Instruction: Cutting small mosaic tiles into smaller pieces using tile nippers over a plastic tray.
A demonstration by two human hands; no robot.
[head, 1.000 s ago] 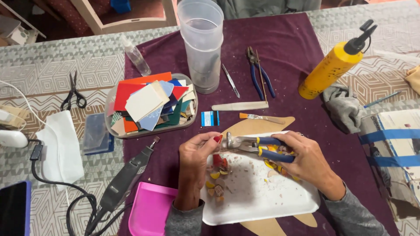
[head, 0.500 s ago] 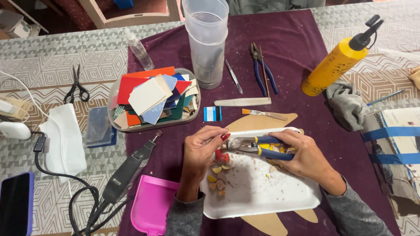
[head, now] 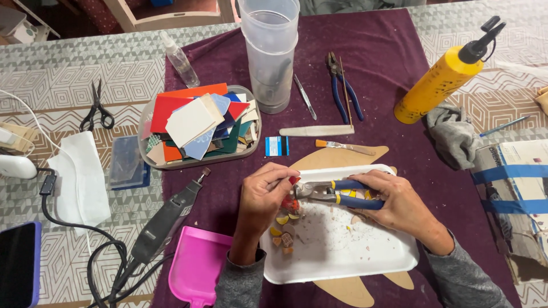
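Centre frame: my right hand [head: 399,202] grips the blue-handled nippers [head: 337,193], my left hand [head: 265,191] pinches a red tile chip [head: 289,201] at their tip over the white tray [head: 365,256]. A few cut pieces [head: 282,228] lie done; the dish of tiles [head: 197,125], upper left, remains full.

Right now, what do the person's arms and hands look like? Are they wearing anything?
Both arms wear grey long sleeves that stop at the wrists. The left hand and the right hand are bare, with no gloves. The left hand's fingernails are painted red. No rings, watch or bracelets show from the head view.
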